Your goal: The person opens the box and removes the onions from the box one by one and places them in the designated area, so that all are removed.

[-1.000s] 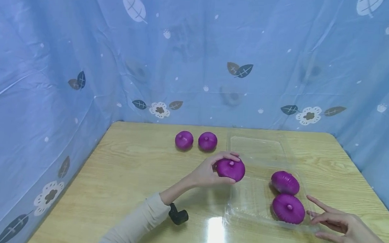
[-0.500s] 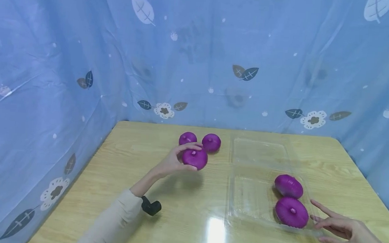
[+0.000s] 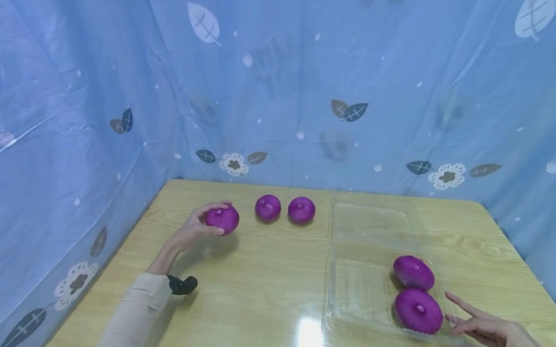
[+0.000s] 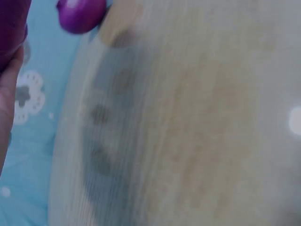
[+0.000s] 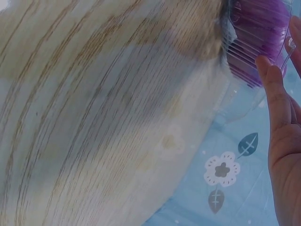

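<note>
My left hand [image 3: 197,227] grips a purple onion [image 3: 225,220], thumb below and fingers over the top, above the left part of the table with a shadow beneath. In the left wrist view this onion [image 4: 11,28] is cut off at the left edge. Two more onions, one [image 3: 268,208] nearer and the other [image 3: 302,210] farther right, sit along the back. A clear plastic clamshell box [image 3: 363,290] lies open at right. Inside its right side are two onions [image 3: 413,272]. My right hand [image 3: 491,334], fingers extended and spread, touches the box's right front corner.
The box's raised-edge lid [image 3: 372,220] lies flat behind its base. A black wrist-camera mount [image 3: 182,285] juts from the left sleeve. Blue patterned curtain [image 3: 287,90] hangs close behind the wooden table [image 3: 261,309] and along its left side.
My left hand has carried the onion leftward from beside the box, passing in front of the two back onions, to their left. The right hand stays at the box's corner.
</note>
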Demonstrator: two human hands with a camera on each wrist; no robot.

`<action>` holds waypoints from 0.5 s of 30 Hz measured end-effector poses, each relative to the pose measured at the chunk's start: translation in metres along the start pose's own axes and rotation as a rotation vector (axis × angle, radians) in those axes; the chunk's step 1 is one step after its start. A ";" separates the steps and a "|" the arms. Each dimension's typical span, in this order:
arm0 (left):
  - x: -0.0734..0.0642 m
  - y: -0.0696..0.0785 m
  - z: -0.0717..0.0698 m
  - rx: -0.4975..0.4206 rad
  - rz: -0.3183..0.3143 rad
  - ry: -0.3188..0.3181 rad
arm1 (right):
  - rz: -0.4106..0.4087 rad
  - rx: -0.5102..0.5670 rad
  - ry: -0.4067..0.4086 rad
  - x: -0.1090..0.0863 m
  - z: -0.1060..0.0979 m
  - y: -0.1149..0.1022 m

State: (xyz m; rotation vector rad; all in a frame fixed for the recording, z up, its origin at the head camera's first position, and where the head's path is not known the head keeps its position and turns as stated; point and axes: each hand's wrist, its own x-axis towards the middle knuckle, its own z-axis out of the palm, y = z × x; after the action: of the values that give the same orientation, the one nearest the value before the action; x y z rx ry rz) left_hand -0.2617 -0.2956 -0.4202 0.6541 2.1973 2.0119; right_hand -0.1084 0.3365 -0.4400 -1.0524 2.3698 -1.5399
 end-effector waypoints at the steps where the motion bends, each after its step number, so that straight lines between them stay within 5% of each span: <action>1: 0.002 -0.003 -0.003 -0.003 -0.004 0.006 | 0.005 0.013 -0.006 0.000 0.000 0.000; 9: 0.031 -0.016 -0.019 -0.011 -0.073 0.113 | 0.028 -0.006 0.005 0.000 0.000 -0.001; 15: 0.050 -0.026 -0.025 0.085 -0.206 0.185 | 0.045 -0.013 0.007 -0.001 0.001 -0.001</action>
State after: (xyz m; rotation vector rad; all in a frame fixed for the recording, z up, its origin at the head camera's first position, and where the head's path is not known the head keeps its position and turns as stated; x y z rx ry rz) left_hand -0.3219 -0.3019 -0.4312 0.2434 2.3516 1.9534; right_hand -0.1066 0.3361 -0.4400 -0.9900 2.3946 -1.5175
